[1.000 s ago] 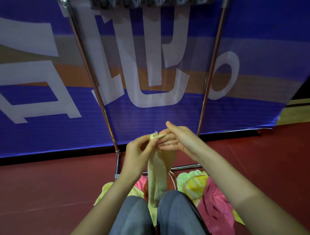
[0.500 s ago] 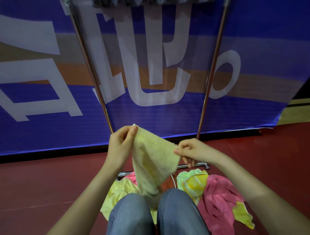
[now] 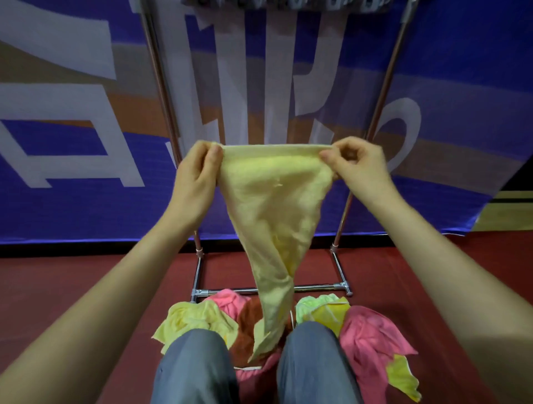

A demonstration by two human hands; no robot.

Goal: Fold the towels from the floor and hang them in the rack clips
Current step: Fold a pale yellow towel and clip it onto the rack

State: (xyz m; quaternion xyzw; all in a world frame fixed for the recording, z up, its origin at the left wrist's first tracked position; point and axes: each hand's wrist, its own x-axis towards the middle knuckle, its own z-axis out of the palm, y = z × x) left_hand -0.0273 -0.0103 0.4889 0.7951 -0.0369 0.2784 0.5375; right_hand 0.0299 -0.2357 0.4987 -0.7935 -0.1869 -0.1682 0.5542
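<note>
Head view: the left hand (image 3: 196,178) and the right hand (image 3: 357,167) each pinch 1 top corner of a yellow towel (image 3: 274,207), holding its upper edge taut and level in front of the rack (image 3: 383,95). The towel narrows downward, and its tip hangs over a heap of towels (image 3: 372,337) on the red floor (image 3: 86,288). Clips (image 3: 288,3) line the rack's top bar.

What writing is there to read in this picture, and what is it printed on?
Blue banner: huge white characters, cut off by the picture's edges and partly behind the rack; none reads as a whole word.
Yellow towel and rack: no writing shows.
</note>
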